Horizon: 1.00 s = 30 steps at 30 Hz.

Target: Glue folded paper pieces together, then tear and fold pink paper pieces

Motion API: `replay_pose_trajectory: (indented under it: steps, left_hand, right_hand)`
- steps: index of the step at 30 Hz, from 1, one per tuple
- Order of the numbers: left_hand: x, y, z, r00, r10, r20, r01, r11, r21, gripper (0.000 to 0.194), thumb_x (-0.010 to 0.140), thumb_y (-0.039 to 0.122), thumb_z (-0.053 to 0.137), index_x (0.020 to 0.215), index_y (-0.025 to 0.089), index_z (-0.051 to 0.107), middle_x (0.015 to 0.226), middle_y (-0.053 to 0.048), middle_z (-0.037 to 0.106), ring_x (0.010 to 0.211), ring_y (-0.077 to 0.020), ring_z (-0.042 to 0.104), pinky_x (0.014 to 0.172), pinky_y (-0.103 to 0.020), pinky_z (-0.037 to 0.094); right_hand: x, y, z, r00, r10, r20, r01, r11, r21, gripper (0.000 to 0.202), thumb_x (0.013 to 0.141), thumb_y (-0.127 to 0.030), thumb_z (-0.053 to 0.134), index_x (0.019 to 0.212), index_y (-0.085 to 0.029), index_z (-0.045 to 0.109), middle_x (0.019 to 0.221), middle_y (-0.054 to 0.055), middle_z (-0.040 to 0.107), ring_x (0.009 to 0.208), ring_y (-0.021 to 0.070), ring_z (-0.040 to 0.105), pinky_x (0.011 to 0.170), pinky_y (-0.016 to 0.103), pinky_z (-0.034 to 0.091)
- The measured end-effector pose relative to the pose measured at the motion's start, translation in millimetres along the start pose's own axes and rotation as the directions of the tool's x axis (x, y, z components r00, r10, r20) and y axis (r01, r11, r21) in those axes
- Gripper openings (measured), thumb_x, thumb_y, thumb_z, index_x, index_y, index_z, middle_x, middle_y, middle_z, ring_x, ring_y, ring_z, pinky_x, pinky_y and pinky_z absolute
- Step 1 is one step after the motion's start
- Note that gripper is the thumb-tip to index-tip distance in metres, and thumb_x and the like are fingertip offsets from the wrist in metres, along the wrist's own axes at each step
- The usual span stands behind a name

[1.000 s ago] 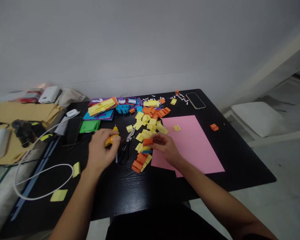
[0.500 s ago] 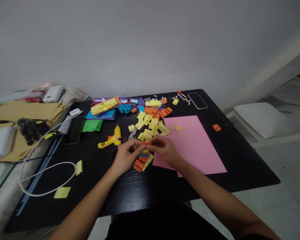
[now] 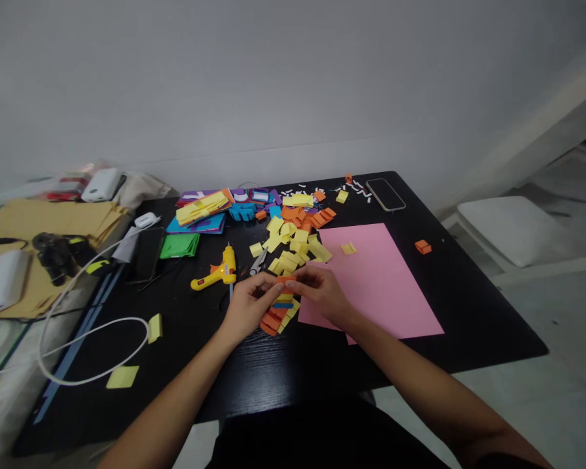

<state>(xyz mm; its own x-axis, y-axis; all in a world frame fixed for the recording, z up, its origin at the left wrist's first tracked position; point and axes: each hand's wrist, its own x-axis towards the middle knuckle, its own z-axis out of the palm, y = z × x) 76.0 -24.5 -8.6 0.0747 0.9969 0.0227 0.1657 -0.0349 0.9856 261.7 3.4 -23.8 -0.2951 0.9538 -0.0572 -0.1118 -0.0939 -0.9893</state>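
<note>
Between the fingertips of my left hand (image 3: 252, 301) and my right hand (image 3: 324, 293) is a small orange folded paper piece (image 3: 287, 281). Both hands pinch it, one at each end. Right below it lie orange folded pieces (image 3: 272, 320), some yellow ones and a blue strip (image 3: 283, 305), partly hidden by my fingers. A heap of yellow folded papers (image 3: 290, 244) spreads just beyond my hands. Under my right wrist is a pink sheet (image 3: 376, 280) with one yellow piece (image 3: 348, 248) on it. Scissors (image 3: 259, 261) lie beside the yellow heap, partly covered.
A yellow glue gun (image 3: 219, 268) lies left of my hands. Behind are stacked coloured papers (image 3: 202, 212), a green bundle (image 3: 180, 245) and orange pieces (image 3: 307, 216). A phone (image 3: 385, 195) rests at the back right. A white cable (image 3: 95, 324) loops across the left side.
My hands stay nearly in place, still pinching the orange paper piece. Its face looks slightly tilted compared with before. The other things lie as they were.
</note>
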Motion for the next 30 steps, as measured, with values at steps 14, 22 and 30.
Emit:
replay_pose_trajectory:
  steps: [14,22,30]
  left_hand:
    - [-0.6,-0.5,1.2,0.999,0.04,-0.017,-0.04,0.999,0.003,0.031,0.089,0.047,0.073,0.083,0.016,0.074,0.073,-0.003,0.07,0.064,-0.0142,0.06,0.061,-0.024,0.046]
    - [-1.5,0.2,2.6,1.0,-0.008,-0.028,0.008,1.0,-0.027,0.034,0.086,0.05,0.075,0.082,0.017,0.072,0.072,-0.002,0.069,0.064,-0.014,0.059,0.06,-0.024,0.047]
    - [-1.4,3.7,0.9,0.991,0.036,-0.132,-0.042,0.998,-0.036,0.032,0.087,0.049,0.075,0.081,0.017,0.07,0.07,-0.001,0.066,0.062,-0.0131,0.057,0.06,-0.025,0.046]
  right_hand:
    - [-0.8,-0.7,0.8,0.999,0.008,0.051,-0.007,1.0,-0.018,0.03,0.078,-0.049,0.084,0.086,-0.021,0.079,0.081,0.002,0.075,0.076,0.0179,0.068,0.073,0.032,0.055]
    - [-2.9,-4.7,1.6,0.998,-0.026,0.053,0.031,0.995,-0.094,0.029,0.079,-0.048,0.084,0.078,-0.02,0.076,0.071,0.001,0.07,0.066,0.0159,0.061,0.064,0.03,0.05]
    - [-4.7,-3.6,2.6,0.996,0.003,0.09,-0.004,1.0,0.014,0.029,0.078,-0.047,0.083,0.087,-0.021,0.077,0.084,0.003,0.075,0.079,0.0184,0.069,0.078,0.034,0.056]
